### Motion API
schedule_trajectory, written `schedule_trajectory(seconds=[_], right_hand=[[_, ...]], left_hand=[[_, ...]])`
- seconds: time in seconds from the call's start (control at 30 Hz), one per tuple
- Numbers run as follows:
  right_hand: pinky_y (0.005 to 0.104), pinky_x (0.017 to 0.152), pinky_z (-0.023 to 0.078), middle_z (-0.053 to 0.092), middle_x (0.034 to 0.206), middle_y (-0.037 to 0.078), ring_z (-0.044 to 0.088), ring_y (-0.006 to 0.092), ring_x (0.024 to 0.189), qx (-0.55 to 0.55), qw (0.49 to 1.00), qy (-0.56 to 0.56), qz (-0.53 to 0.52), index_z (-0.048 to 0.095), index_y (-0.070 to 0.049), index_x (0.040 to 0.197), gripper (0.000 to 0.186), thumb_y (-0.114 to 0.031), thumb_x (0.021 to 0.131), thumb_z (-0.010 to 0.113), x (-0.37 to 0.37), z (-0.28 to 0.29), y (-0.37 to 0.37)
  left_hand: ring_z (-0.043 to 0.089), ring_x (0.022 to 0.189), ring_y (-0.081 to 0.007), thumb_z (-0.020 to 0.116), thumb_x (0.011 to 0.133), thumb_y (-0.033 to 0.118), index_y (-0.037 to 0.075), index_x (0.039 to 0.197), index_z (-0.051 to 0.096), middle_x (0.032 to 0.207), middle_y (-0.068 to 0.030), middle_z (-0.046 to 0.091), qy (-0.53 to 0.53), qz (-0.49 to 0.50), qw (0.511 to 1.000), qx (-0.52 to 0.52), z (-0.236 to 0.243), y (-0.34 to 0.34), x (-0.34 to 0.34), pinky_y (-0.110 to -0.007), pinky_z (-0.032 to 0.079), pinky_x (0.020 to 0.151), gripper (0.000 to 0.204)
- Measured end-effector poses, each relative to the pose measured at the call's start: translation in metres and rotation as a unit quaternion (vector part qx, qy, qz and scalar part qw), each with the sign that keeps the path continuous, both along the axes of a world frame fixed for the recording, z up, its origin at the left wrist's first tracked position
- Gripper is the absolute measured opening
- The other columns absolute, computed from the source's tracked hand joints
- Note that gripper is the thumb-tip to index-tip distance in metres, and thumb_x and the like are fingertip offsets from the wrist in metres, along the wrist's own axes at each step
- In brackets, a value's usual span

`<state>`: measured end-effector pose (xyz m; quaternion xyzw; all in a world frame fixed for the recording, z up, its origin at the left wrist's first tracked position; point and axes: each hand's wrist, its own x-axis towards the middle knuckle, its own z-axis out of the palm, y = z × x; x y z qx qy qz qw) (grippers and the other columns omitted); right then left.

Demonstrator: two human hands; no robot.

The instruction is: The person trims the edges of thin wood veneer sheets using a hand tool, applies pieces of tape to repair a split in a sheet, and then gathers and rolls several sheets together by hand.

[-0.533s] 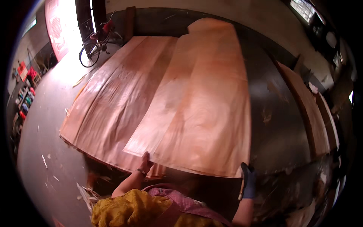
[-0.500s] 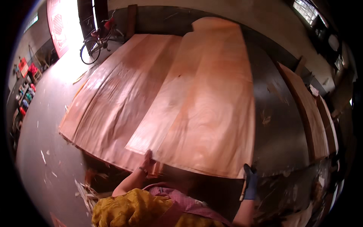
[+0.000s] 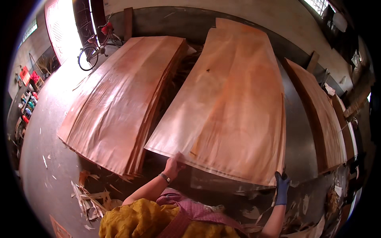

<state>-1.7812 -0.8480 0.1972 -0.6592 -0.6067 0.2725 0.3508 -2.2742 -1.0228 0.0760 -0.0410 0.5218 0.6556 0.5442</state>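
A wide, thin wood veneer sheet (image 3: 242, 115) stretches away from me, reddish-tan with a small dark knot. My left hand (image 3: 174, 166), bare with a watch at the wrist, closes on its near edge, left of the middle; the fingertips are slightly blurred. At the near right corner my right hand (image 3: 282, 187), in a blue glove with dark fingers, pinches the same sheet. A thin, pale, stick-like piece shows along the right palm; its kind cannot be made out. To the left lies a stack of veneer sheets (image 3: 115, 103) with ragged edges.
A dark grey flat surface (image 3: 299, 139) lies right of the sheet, with another veneer stack (image 3: 317, 115) beyond it. Veneer scraps (image 3: 93, 198) litter the floor at lower left. A bicycle (image 3: 89, 55) stands by the bright doorway at far left.
Both hands have shifted right with the veneer sheet. It overlapped the left stack before; now a dark gap separates them, and the stack's right side shows.
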Motion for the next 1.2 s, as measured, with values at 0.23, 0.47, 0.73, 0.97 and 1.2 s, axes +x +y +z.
schedule_trajectory(seconds=[0.23, 0.47, 0.73, 0.97, 1.2], right_hand=[[0.0308, 0.077, 0.047, 0.064, 0.095, 0.004, 0.057, 0.0176, 0.084, -0.051, 0.996, 0.053, 0.043, 0.066, 0.003, 0.100, 0.037, -0.021, 0.076, 0.080, 0.190, -0.054, 0.067], [0.0312, 0.074, 0.047, 0.065, 0.090, 0.003, 0.056, 0.0160, 0.080, -0.050, 0.988, 0.141, 0.046, 0.067, 0.003, 0.100, 0.037, -0.025, 0.079, 0.077, 0.259, -0.067, 0.118], [0.0366, 0.054, 0.047, 0.066, 0.089, 0.007, 0.058, 0.0179, 0.068, -0.120, 0.991, 0.060, -0.005, 0.065, -0.001, 0.113, 0.058, -0.051, 0.083, 0.069, 0.379, -0.111, 0.177], [0.0300, 0.046, 0.040, 0.057, 0.061, 0.003, 0.052, 0.0140, 0.049, -0.231, 0.956, 0.082, -0.160, 0.069, -0.004, 0.084, 0.044, -0.049, 0.082, 0.071, 0.430, -0.178, 0.140], [0.0428, 0.057, 0.048, 0.067, 0.072, 0.014, 0.062, 0.0292, 0.060, 0.164, 0.970, -0.123, -0.129, 0.062, -0.002, 0.077, 0.039, -0.040, 0.085, 0.070, 0.525, -0.170, 0.268]], left_hand=[[0.066, 0.073, -0.0219, 0.050, 0.099, 0.036, 0.009, 0.091, 0.059, 0.083, -0.0084, 0.066, -0.004, -0.017, 0.999, 0.047, 0.016, 0.031, 0.182, -0.030, 0.048, 0.051, 0.029], [0.067, 0.077, -0.0228, 0.056, 0.096, 0.038, 0.005, 0.101, 0.059, 0.092, -0.0095, 0.067, 0.023, -0.055, 0.998, 0.006, 0.005, 0.086, 0.273, -0.032, 0.049, 0.055, 0.034], [0.062, 0.068, -0.0246, 0.053, 0.098, 0.033, 0.008, 0.095, 0.057, 0.085, -0.0101, 0.062, -0.062, -0.063, 0.996, -0.029, -0.034, 0.132, 0.350, -0.036, 0.050, 0.059, 0.026], [0.065, 0.076, -0.0271, 0.050, 0.099, 0.031, 0.002, 0.104, 0.058, 0.092, -0.0142, 0.066, -0.126, -0.057, 0.989, -0.050, -0.051, 0.118, 0.403, -0.041, 0.055, 0.067, 0.030], [0.063, 0.068, -0.0235, 0.050, 0.099, 0.027, 0.001, 0.098, 0.058, 0.083, -0.0117, 0.065, -0.107, -0.027, 0.993, -0.027, -0.064, 0.209, 0.498, -0.041, 0.056, 0.068, 0.027]])
